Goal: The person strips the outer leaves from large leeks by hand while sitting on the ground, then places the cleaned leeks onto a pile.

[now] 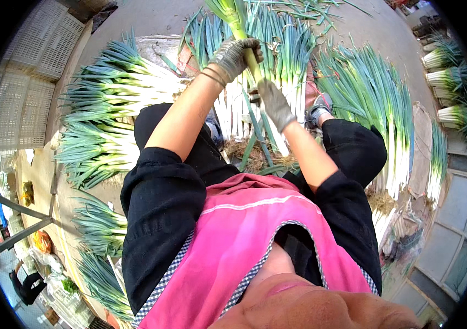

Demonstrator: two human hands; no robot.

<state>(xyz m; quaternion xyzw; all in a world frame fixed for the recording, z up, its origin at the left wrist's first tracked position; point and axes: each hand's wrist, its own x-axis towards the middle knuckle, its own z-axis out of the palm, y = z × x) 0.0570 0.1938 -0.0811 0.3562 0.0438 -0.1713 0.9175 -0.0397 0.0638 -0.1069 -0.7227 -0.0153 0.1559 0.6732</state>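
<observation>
A long leek (pixel 234 20) is held up in front of me, slanting, its green leaves running past the top edge of the view. My left hand (pixel 232 58), in a worn grey glove, is closed round the stalk just below the leaves. Lower down, my right hand (pixel 275 105), also gloved, is wrapped about the stalk, covering much of its lower part. Beneath my hands lies a row of leeks (pixel 299 71) with white stalks toward me and leaves pointing away. Loose leaf strips (pixel 256 129) and roots (pixel 258 159) lie between my legs.
Piles of leeks (pixel 118 93) lie at my left, and another large pile (pixel 370 109) at my right. Bundled leeks (pixel 444 77) line the far right. Pale plastic crates (pixel 41 44) stand at the upper left. Another person (pixel 26 286) is at the lower left, beyond a metal frame (pixel 19 205).
</observation>
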